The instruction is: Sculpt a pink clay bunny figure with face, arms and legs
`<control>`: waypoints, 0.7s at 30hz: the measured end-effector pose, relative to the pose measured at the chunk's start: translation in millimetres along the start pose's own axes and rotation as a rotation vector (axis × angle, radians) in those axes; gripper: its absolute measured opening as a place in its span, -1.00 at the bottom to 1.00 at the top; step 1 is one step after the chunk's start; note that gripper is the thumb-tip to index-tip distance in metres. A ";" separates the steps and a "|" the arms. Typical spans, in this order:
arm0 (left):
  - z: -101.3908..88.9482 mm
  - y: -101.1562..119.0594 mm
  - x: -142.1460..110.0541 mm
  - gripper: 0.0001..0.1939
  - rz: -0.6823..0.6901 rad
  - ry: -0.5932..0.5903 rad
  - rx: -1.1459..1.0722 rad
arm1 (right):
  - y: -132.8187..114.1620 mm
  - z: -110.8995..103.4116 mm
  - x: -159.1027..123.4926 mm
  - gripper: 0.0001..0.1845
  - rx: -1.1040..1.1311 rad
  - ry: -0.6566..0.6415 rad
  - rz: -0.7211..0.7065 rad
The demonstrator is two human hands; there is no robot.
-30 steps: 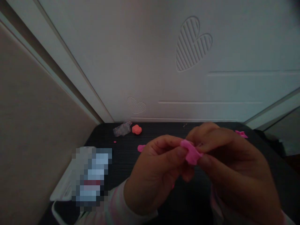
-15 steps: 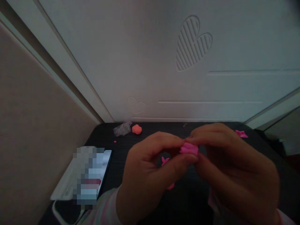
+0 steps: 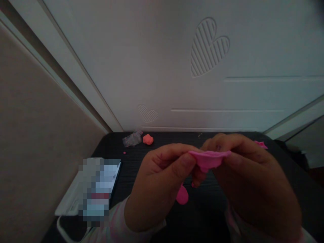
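Between my two hands a soft piece of pink modelling clay [image 3: 209,160] is stretched into a wide, thin-edged strip with a thicker lump at its lower middle. My left hand [image 3: 159,185] pinches its left end between thumb and forefinger. At the right end, the thumb and fingers of my right hand [image 3: 258,182] grip it the same way. Below my left hand a rounded flat pink clay piece [image 3: 182,195] lies on the dark table [image 3: 202,216], partly covered by the hand. Some of my fingers are hidden behind the clay.
Toward the back left are a crumpled clear plastic bag [image 3: 133,139], an orange clay lump [image 3: 148,139] and a tiny pink crumb [image 3: 124,153]. A pink star-like piece [image 3: 262,145] sits at the back right. A blurred-out phone [image 3: 101,189] lies left, beside a white case [image 3: 69,197]. A white heart-patterned panel [image 3: 162,67] stands behind.
The pink clay went from a folded bit to a compact bunched lump, and is now drawn out wide. My hands have moved slightly apart, uncovering more of the flat piece below.
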State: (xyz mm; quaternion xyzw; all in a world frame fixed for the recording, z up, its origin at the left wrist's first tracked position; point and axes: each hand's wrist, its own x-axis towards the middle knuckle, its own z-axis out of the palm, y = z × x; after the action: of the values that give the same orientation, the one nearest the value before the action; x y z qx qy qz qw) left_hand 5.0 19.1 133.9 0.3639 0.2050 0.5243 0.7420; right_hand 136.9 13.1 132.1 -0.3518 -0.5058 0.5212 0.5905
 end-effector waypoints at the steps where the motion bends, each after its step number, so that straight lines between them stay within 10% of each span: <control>1: -0.7 -0.3 0.3 -0.92 0.003 -0.003 0.011 | -0.1 0.1 0.3 -0.91 0.007 -0.011 0.044; 21: -9.9 6.5 1.4 -0.75 0.402 -0.017 0.884 | 0.8 -0.2 5.9 -0.91 -0.114 -0.068 0.067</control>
State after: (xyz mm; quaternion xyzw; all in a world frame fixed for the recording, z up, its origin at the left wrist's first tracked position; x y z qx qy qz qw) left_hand -5.3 24.8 132.5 0.6811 0.3278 0.5169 0.4019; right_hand 136.6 19.0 132.7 -0.3835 -0.5425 0.5227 0.5343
